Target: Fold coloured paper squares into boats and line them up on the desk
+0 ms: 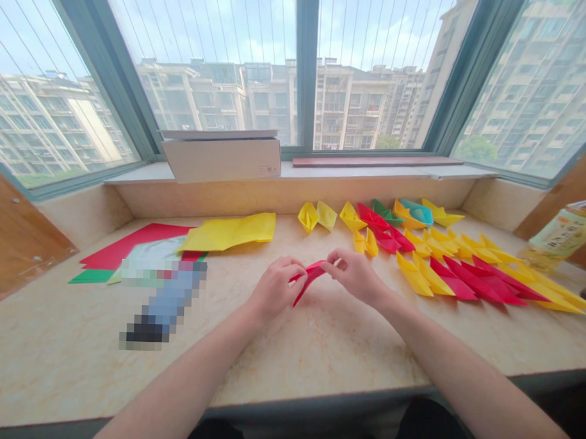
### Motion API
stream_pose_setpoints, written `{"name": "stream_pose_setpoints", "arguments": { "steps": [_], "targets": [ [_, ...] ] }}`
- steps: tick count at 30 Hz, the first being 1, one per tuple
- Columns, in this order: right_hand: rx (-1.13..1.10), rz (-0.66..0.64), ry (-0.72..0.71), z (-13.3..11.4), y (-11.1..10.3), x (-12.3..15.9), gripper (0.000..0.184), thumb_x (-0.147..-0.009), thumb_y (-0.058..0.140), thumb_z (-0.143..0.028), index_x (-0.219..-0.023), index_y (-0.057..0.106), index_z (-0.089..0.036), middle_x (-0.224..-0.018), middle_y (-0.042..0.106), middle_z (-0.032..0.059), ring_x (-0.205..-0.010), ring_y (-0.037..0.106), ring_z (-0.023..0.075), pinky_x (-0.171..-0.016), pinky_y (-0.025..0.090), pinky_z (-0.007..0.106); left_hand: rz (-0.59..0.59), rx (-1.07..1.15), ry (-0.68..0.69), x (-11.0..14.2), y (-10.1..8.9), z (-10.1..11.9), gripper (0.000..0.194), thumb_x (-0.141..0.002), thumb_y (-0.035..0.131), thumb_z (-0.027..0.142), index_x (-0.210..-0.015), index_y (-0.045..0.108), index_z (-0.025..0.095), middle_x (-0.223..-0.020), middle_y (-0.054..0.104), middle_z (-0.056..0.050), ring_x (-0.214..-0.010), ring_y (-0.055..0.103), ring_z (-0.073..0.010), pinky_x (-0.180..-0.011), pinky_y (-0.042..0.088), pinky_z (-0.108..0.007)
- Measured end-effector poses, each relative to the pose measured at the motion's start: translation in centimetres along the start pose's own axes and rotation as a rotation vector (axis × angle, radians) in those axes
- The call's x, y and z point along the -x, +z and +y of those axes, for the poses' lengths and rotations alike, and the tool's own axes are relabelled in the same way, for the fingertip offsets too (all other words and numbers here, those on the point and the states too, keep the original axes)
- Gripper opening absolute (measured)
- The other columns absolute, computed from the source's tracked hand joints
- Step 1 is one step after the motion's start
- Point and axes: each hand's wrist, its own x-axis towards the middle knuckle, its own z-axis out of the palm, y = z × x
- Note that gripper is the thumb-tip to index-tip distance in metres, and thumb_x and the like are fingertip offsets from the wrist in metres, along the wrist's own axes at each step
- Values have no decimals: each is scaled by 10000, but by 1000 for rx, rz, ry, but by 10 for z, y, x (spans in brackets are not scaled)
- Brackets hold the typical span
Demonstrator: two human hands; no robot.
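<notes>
Left-hand grip (280, 282) and right-hand grip (354, 274) were clamped on red folded paper (307, 286); yellow paper (230, 233) was laid leftward, folded shapes (418, 275) rightward.

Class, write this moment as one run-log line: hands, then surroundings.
left hand: holding red paper; right hand: holding same red paper; right side: folded paper pieces; left side: yellow sheet; far side: white box

2 hands (277, 282) (356, 274), 1 btl (564, 230), 1 teal origami (418, 212) (& 1 grn origami (384, 210))
</notes>
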Motion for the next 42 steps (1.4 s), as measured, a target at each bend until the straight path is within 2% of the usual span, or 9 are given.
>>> {"name": "stream_pose_setpoints", "arguments": {
  "steps": [7, 13, 33, 42],
  "targets": [
    [7, 3, -5, 3, 2, 0, 219, -897, 637, -388, -787, 653, -199, -688, 684, 8, -633, 635, 170, -571, 445, 257, 11, -19, -3, 1, 0, 0, 138, -891, 628, 199, -833, 753, 194, -933, 713, -67, -888, 660, -208, -829, 531, -352],
    [-3, -2, 10, 5, 2, 0, 228, -899, 631, -395, -784, 650, -198, -676, 678, 4, -612, 633, 166, -551, 436, 249, 17, -61, -12, 1, 0, 0, 119, -842, 701, 224, -942, 760, 199, -993, 708, -74, -929, 668, -231, -853, 543, -386],
    [-57, -16, 72, -5, 1, 2, 221, -881, 632, -380, -762, 644, -194, -655, 672, 4, -591, 645, 170, -527, 435, 253, 1, -149, 39, 0, -3, 3, 162, -863, 626, 127, -861, 767, 206, -984, 737, -65, -925, 672, -233, -861, 529, -391],
    [-55, -15, 43, 0, 4, 1, 206, -881, 635, -368, -773, 648, -193, -692, 685, 6, -601, 653, 168, -539, 449, 257, -19, -186, 54, 1, -3, 3, 96, -847, 685, 186, -869, 775, 211, -992, 739, -68, -934, 673, -240, -874, 518, -403]
  ]
}}
